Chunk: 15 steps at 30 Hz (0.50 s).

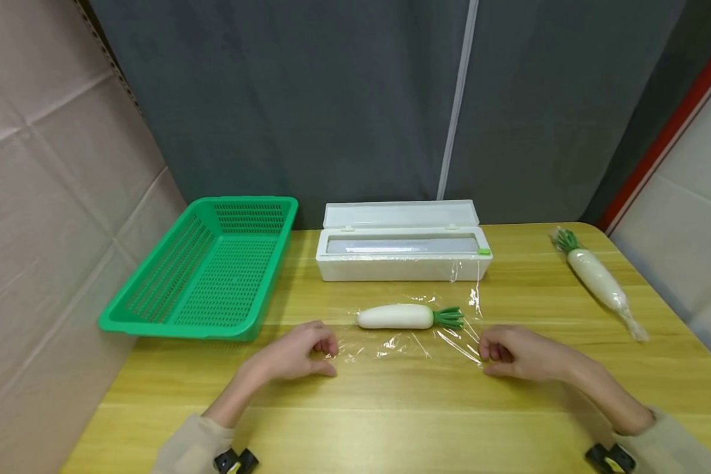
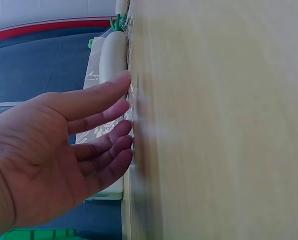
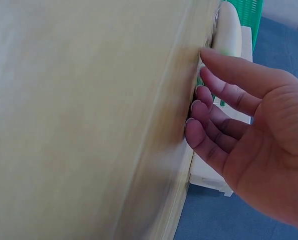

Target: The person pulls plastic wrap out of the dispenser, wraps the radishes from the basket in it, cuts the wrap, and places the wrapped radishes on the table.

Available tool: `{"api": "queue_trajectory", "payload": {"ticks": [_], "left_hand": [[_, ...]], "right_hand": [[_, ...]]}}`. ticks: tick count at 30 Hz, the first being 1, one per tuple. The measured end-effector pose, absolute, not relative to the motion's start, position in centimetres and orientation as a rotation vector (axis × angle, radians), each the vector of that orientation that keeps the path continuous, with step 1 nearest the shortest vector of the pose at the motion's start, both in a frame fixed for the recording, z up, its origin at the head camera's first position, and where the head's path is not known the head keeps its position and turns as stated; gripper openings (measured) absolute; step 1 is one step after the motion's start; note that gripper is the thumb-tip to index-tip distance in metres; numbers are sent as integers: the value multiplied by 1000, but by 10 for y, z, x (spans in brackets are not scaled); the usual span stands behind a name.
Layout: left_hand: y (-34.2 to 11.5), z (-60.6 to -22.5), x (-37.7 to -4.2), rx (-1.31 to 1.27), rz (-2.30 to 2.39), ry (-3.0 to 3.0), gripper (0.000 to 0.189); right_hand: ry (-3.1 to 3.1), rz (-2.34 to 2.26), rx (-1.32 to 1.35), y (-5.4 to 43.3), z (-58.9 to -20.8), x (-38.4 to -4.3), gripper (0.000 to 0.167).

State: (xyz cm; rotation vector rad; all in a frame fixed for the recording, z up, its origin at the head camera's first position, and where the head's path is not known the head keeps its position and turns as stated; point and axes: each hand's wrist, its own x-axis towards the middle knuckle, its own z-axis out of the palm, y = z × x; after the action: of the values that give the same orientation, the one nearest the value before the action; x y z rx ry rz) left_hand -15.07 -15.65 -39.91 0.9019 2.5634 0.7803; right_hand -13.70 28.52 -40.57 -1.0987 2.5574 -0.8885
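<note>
A white radish (image 1: 395,316) with green stalks lies on a sheet of clear cling film (image 1: 391,343) spread on the table, its stalks pointing right. At the film's near left corner is my left hand (image 1: 302,351), fingers loosely bent and thumb apart from them. My right hand (image 1: 518,353) is at the near right corner, where creases in the film run toward its fingertips. In the left wrist view a gap shows between thumb (image 2: 101,100) and fingers. The right wrist view shows the right thumb (image 3: 238,70) just above the index finger, fingertips close over the table.
Behind the radish stands a white cling film box (image 1: 391,268) with its lid raised and a green slider at its right end. A green basket (image 1: 266,289) stands at the left. Far right lies another radish (image 1: 598,276) wrapped in film. A dark curtain (image 1: 332,99) hangs behind.
</note>
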Motion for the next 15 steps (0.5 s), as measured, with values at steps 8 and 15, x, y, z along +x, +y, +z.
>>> {"api": "queue_trajectory", "payload": {"ticks": [8,15], "left_hand": [[-158,-399,-149,948,796,2526,12],[-158,-401,-151,999,768,2564,12]], "right_hand": [[2585,-872,-1166,285,-407,-136,20],[2602,-860,-1176,284,-406,-136,23]]}}
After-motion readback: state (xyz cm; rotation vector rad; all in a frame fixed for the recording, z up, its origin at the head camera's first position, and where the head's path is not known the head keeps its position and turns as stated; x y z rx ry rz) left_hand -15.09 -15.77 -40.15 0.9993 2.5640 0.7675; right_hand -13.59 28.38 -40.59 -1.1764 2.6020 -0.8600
